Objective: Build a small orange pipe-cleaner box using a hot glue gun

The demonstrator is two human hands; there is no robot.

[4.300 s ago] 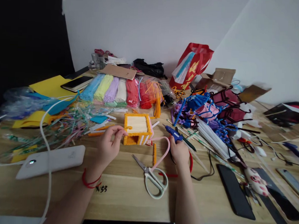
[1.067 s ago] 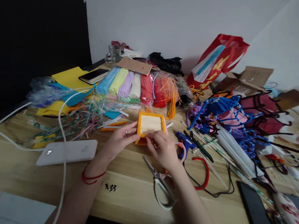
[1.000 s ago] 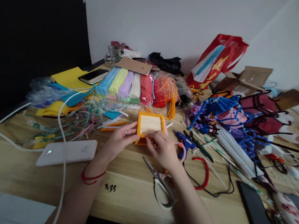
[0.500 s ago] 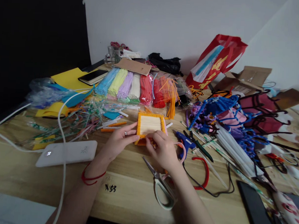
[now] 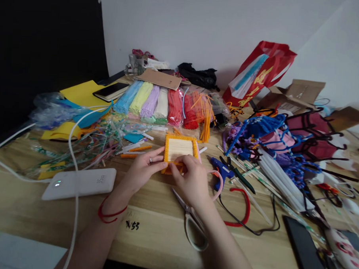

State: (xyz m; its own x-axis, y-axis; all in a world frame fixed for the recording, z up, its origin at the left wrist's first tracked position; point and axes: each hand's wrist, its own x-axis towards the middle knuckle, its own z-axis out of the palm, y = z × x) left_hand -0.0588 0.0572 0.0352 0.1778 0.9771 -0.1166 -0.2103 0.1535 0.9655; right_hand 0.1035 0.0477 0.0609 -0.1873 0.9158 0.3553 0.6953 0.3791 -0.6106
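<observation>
A small box (image 5: 181, 145) with a top of pale wooden sticks and fuzzy orange pipe-cleaner edging sits on the table in front of me. My left hand (image 5: 147, 165) grips its left side, thumb at the near left corner and fingers along the edge. At the near edge, my right hand (image 5: 191, 176) pinches with thumb and forefinger; what lies between the tips is hidden. A pink pipe cleaner (image 5: 220, 184) curves out from beside my right hand; its other end is out of sight. Scissors (image 5: 190, 218) lie partly under my right forearm.
A blue glue gun (image 5: 221, 170), green-handled pliers (image 5: 243, 179) and a red pipe cleaner (image 5: 247, 207) lie to the right. Bundled pipe cleaners (image 5: 151, 101) stretch across the back. A white power bank (image 5: 82, 183) with its cable is at left, a black phone (image 5: 303, 249) at right.
My right hand has shifted slightly left along the box's near edge, its fingertips closer to my left thumb. The pink pipe cleaner's curve has moved a little. My left hand holds its place.
</observation>
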